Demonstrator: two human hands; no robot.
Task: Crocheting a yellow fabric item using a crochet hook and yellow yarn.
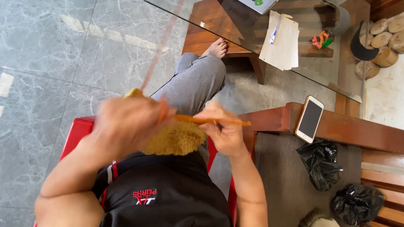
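Sitting on a red plastic chair (76, 131) over the grey marble floor (38, 54), the person is knitting in the lap. The right hand (224, 130) has its fingers closed round a thin orange knitting needle (219, 121), pinching it near the middle of its length. The needle lies nearly level across the body, its long axis running from left to right, with the free end pointing right toward the wooden armrest (344, 129) and the other end going in behind the left hand (125, 124). That hand is blurred with motion; its fingers look curled and closed, but I cannot tell just what they grip. A pinkish strand of yarn (162, 45) rises from it toward the top of the view. Below both hands hangs a mustard-yellow fuzzy piece of knitting (176, 139), resting against the grey trousers and black shirt.

To work the stitch well, I would judge the needle should stay level and steady in the right hand while the yarn is kept taut, so loops do not slide off the free end.

On the armrest, near its left end, lies a white smartphone (309, 118), screen up. Two crumpled black plastic bags (321, 162) sit on the seat beside it. A glass-topped table (214, 24) beyond carries white papers (283, 42).
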